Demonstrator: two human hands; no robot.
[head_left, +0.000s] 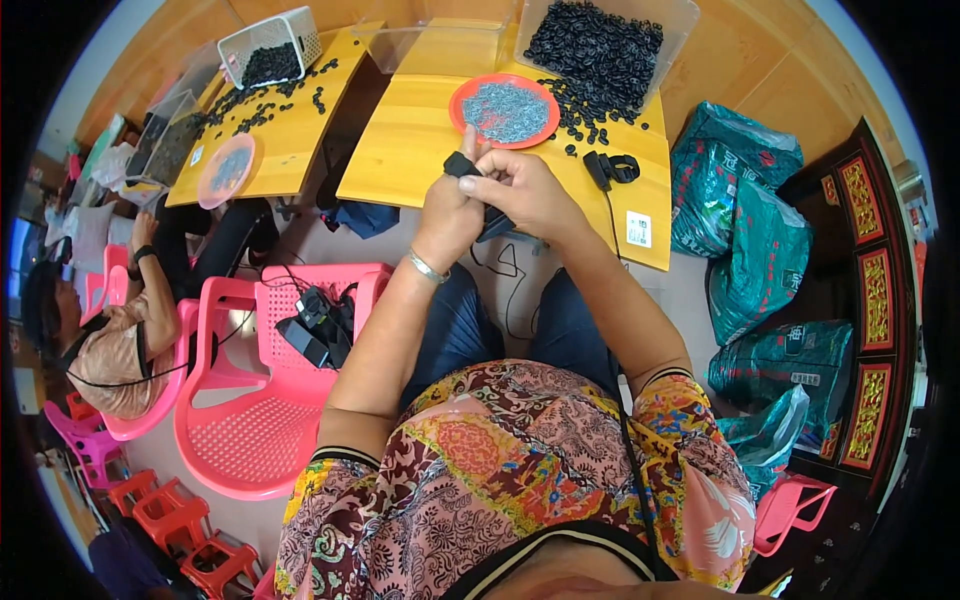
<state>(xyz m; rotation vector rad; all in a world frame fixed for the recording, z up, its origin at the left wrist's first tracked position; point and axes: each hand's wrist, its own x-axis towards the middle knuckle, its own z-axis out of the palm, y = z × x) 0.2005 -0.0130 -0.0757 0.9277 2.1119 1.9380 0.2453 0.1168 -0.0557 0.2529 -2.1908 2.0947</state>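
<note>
Hands meet over the lap, just below the yellow wooden surface (pixel 420 150). Left hand (pixel 447 215) w/ fingers curled round a small black part (pixel 462 164), its top poking out above the fist. Right hand (pixel 525 192) pressed against the left, fingers pinched on the same black part. Beyond them: red plate (pixel 462 100) of small grey metal bits, clear bin (pixel 680 25) of black rings, some rings spilled beside it. Pink plastic chair (pixel 260 420) to the left.
</note>
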